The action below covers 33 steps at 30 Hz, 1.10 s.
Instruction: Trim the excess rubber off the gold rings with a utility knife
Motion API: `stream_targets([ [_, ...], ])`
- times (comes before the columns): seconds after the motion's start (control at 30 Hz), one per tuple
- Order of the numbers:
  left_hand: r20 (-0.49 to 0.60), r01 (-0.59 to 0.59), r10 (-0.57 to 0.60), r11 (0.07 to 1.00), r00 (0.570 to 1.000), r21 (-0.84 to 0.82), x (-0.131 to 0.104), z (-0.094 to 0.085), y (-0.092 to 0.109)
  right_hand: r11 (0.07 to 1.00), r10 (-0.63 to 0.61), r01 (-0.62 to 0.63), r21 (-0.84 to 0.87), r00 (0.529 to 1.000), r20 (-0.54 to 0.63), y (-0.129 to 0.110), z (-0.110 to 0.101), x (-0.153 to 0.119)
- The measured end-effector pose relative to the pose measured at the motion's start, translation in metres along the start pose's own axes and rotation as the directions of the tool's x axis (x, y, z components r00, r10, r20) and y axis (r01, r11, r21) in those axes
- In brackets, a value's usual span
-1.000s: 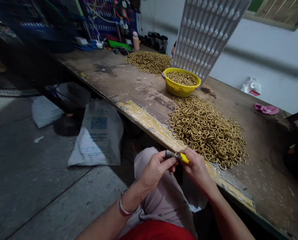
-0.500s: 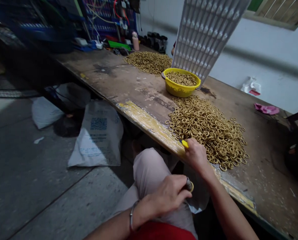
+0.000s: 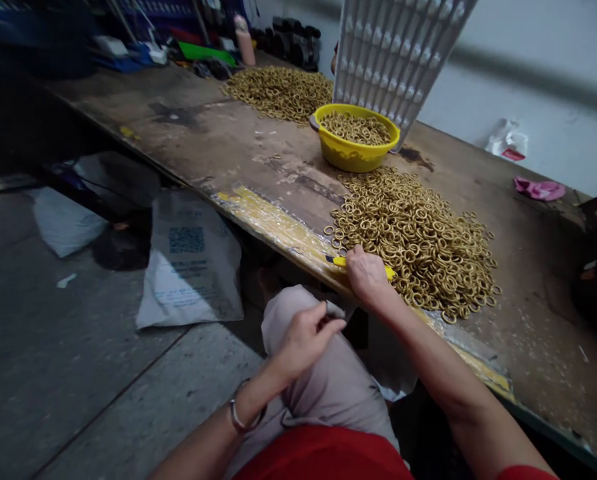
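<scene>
My right hand (image 3: 367, 273) is closed round a yellow cutter (image 3: 339, 261) at the table's front edge, beside a large pile of brass-coloured rings (image 3: 423, 240). The cutter's dark tip points left over the taped edge (image 3: 278, 230). Lower down, my left hand (image 3: 305, 337) is above my knee, its fingers curled; a greyish covering shows at a fingertip, and what the hand holds, if anything, is hidden. Behind the pile stands a yellow basin (image 3: 355, 153) with more rings in it.
A second ring pile (image 3: 281, 93) lies farther back. A tall ribbed grey panel (image 3: 388, 67) stands behind the basin. A pink bottle (image 3: 245, 43) and pink cloth (image 3: 539, 189) are on the table (image 3: 193, 143). White sacks (image 3: 191, 267) stand on the floor at the left.
My right hand has moved left along the edge with the cutter, which now lies more level. My left hand has moved up and left; the ring seen at its fingers is no longer visible.
</scene>
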<state>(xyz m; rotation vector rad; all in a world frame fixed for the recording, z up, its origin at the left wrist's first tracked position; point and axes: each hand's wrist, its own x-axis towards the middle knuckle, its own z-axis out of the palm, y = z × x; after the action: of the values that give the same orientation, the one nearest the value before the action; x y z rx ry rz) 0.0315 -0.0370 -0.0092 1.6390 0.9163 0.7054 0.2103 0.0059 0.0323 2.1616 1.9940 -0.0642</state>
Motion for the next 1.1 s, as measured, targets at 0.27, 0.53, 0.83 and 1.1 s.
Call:
stream_targets([
  [0.27, -0.203, 0.096, -0.126, 0.984, 0.971, -0.150, 0.012, -0.038, 0.003, 0.995, -0.094, 0.092, 0.040, 0.994, 0.063, 0.012, -0.001, 0.002],
  [0.53, -0.283, 0.116, -0.118, 0.993, 0.952, -0.024, -0.004, -0.048, -0.014, 0.992, -0.076, 0.076, 0.100, 0.997, 0.004, 0.022, -0.014, 0.006],
  [0.83, -0.372, 0.123, -0.131, 0.991, 0.919, -0.045, -0.019, -0.061, -0.008, 0.626, 0.014, 0.143, 0.767, 0.981, -0.195, 0.043, -0.032, -0.008],
  [1.1, -0.295, -0.003, -0.026, 0.995, 0.955, -0.096, -0.019, -0.015, 0.013, -0.277, -0.123, -0.134, 0.951, 0.987, 0.103, 0.020, 0.002, -0.061],
])
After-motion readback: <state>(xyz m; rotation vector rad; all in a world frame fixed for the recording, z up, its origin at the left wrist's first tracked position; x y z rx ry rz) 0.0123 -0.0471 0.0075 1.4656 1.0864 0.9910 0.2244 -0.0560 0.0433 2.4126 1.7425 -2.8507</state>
